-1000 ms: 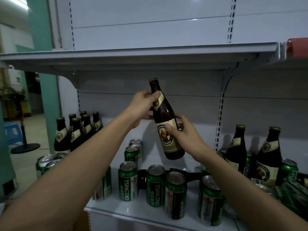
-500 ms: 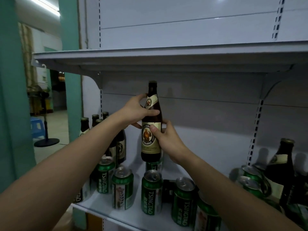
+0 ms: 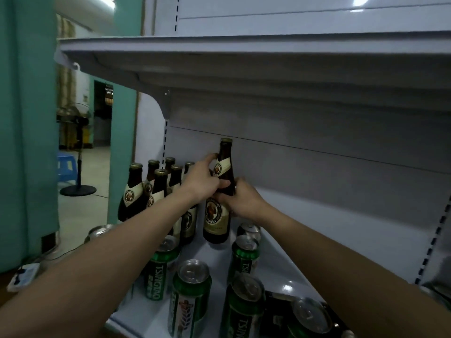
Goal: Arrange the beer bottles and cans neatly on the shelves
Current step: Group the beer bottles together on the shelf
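Two hands on one brown glass beer bottle (image 3: 220,191), upright, its base at or just above the shelf (image 3: 288,262) near the back panel, left of middle; contact with the shelf hard to confirm. My left hand (image 3: 200,180) wraps the neck and shoulder, fingers curled round the cream neck label, thumb side toward me. My right hand (image 3: 244,201) grips the body from the right, fingers curled over the upper edge of the oval label; fingertips hidden behind the glass. Bottle is dark, glossy, long-necked, gold crown cap, cream-and-gold paper label with a round figure emblem.

Just left of it, a tight group of matching bottles (image 3: 156,189) stands at the shelf's back left corner, same gold caps and cream labels, partly hidden by my left forearm. Toward the front edge, green aluminium cans (image 3: 191,296) stand upright and scattered, silver pull-tab tops, white lettering down the sides; one can (image 3: 245,257) sits just right of the held bottle's base. At the front right a can (image 3: 308,318) lies tilted over something dark.

Shelf is smooth white painted metal, slightly glossy, with a slotted upright at the back and another white shelf (image 3: 244,52) above.
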`<state>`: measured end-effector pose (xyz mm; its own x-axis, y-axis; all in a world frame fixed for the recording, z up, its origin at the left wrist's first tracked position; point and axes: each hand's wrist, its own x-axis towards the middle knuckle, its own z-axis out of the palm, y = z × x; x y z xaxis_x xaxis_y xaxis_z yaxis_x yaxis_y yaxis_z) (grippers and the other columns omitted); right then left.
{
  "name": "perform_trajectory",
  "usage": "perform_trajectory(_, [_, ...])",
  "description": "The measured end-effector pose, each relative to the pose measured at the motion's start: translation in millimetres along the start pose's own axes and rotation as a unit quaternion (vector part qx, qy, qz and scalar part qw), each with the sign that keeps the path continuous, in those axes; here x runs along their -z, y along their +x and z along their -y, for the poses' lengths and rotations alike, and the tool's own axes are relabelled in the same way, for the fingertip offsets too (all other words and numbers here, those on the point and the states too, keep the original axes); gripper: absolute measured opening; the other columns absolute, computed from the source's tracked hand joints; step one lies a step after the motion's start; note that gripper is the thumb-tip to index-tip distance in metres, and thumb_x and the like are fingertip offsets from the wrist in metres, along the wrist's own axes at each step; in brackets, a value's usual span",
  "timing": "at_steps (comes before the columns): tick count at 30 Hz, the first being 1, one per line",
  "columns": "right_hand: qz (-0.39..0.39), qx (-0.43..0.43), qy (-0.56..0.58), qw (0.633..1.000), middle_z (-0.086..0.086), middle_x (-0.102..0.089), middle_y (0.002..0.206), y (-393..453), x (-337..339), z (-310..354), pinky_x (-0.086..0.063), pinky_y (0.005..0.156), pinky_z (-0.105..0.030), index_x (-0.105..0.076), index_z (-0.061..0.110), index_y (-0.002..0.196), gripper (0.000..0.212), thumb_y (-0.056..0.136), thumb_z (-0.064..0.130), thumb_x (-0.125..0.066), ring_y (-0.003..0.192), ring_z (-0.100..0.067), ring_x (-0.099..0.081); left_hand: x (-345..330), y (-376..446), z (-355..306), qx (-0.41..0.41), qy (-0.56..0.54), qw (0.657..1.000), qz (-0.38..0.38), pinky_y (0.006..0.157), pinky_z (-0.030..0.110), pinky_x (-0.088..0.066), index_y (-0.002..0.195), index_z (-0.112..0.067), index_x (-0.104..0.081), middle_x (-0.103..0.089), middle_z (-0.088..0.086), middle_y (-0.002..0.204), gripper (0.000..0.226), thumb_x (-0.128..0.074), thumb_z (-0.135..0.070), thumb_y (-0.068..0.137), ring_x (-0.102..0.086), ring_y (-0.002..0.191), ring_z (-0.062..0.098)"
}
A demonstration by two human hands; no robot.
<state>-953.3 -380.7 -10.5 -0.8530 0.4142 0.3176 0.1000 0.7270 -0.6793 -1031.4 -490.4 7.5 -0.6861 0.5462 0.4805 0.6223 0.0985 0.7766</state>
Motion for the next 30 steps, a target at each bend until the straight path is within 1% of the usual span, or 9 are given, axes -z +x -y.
perform_trajectory(2, [0.02, -0.007, -0.018, 1.0, -0.019, -0.065, 0.115, 12.6, -7.0, -10.5, -0.057, 0.084, -0.042, -0.058, 0.002, 0.12, 0.041, 0.088, 0.024, -0.071, 0.105, -0.032, -0.066, -5.6, 5.7, 14.3, 0.006, 0.026, 1.0, 0.003, 0.087, 0.035, -0.053, 0.142, -0.02, -0.045, -0.064, 0.005, 0.103, 0.074, -0.081, -0.013, 0.078, -0.063, 0.096, 0.023])
perform_trajectory(4, [0.037, -0.021, -0.039, 0.998, -0.018, -0.065, 0.115, 24.2, -14.8, -20.7, -0.054, 0.081, -0.035, -0.056, -0.001, 0.122, 0.047, 0.088, 0.027, -0.072, 0.106, -0.03, -0.064, -11.3, 11.2, 27.7, 0.006, 0.05, 0.999, 0.004, 0.088, 0.036, -0.054, 0.137, -0.017, -0.049, -0.068, 0.008, 0.11, 0.068, -0.081, -0.012, 0.077, -0.065, 0.1, 0.025])
perform_trajectory(7, [0.052, -0.041, -0.046, 0.997, -0.022, -0.062, 0.12, 39.1, -26.5, -31.6, -0.046, 0.072, -0.03, -0.053, -0.007, 0.123, 0.053, 0.087, 0.027, -0.072, 0.103, -0.028, -0.062, -16.8, 17.6, 42.0, 0.008, 0.096, 0.995, 0.001, 0.084, 0.034, -0.054, 0.13, -0.017, -0.053, -0.068, 0.008, 0.112, 0.061, -0.082, -0.016, 0.076, -0.065, 0.101, 0.025])
perform_trajectory(9, [0.053, -0.061, -0.041, 0.996, -0.023, -0.061, 0.123, 45.4, -35.2, -35.4, -0.042, 0.071, -0.028, -0.049, -0.007, 0.126, 0.055, 0.087, 0.024, -0.072, 0.102, -0.026, -0.06, -19.6, 20.5, 48.7, 0.011, 0.134, 0.991, 0.001, 0.079, 0.032, -0.051, 0.129, -0.016, -0.051, -0.065, 0.009, 0.113, 0.061, -0.082, -0.02, 0.077, -0.063, 0.101, 0.027])
perform_trajectory(13, [0.048, -0.08, -0.051, 0.994, -0.018, -0.056, 0.129, 54.8, -53.1, -44.7, -0.042, 0.075, -0.027, -0.042, -0.006, 0.131, 0.057, 0.089, 0.02, -0.07, 0.115, -0.029, -0.058, -21.2, 22.4, 58.2, 0.024, 0.181, 0.983, 0.004, 0.08, 0.036, -0.052, 0.127, -0.014, -0.049, -0.063, 0.009, 0.11, 0.065, -0.085, -0.02, 0.073, -0.062, 0.102, 0.028])
perform_trajectory(16, [0.05, -0.079, -0.051, 0.994, -0.015, -0.052, 0.129, 57.1, -64.7, -50.5, -0.039, 0.075, -0.026, -0.037, 0.0, 0.13, 0.057, 0.09, 0.022, -0.071, 0.109, -0.023, -0.054, -19.9, 23.6, 62.3, 0.034, 0.226, 0.973, 0.004, 0.075, 0.034, -0.051, 0.118, -0.011, -0.056, -0.062, 0.009, 0.107, 0.056, -0.086, -0.018, 0.071, -0.063, 0.099, 0.028])
perform_trajectory(18, [0.045, -0.077, -0.052, 0.995, -0.015, -0.052, 0.129, 58.6, -69.7, -52.1, -0.039, 0.075, -0.027, -0.037, 0.001, 0.13, 0.059, 0.09, 0.026, -0.072, 0.112, -0.025, -0.055, -20.6, 24.2, 65.0, 0.036, 0.246, 0.969, -0.002, 0.07, 0.032, -0.046, 0.116, -0.01, -0.056, -0.06, 0.01, 0.108, 0.053, -0.085, -0.018, 0.073, -0.062, 0.099, 0.028])
perform_trajectory(26, [0.02, -0.072, -0.079, 0.994, -0.019, -0.053, 0.129, 62.0, -72.3, -53.4, -0.041, 0.075, -0.027, -0.04, -0.002, 0.127, 0.054, 0.09, 0.023, -0.07, 0.117, -0.031, -0.055, -28.3, 25.0, 66.8, 0.027, 0.282, 0.959, -0.023, 0.07, 0.03, -0.042, 0.112, -0.006, -0.054, -0.056, 0.015, 0.116, 0.042, -0.079, -0.013, 0.079, -0.059, 0.104, 0.032])
perform_trajectory(30, [0.031, -0.057, -0.096, 0.993, -0.022, -0.052, 0.131, 58.6, -71.4, -51.1, -0.045, 0.083, -0.033, -0.04, -0.005, 0.129, 0.054, 0.091, 0.022, -0.068, 0.118, -0.035, -0.055, -29.5, 23.1, 64.9, 0.032, 0.287, 0.957, -0.023, 0.071, 0.032, -0.043, 0.114, -0.007, -0.051, -0.055, 0.016, 0.117, 0.042, -0.076, -0.01, 0.081, -0.059, 0.106, 0.033])
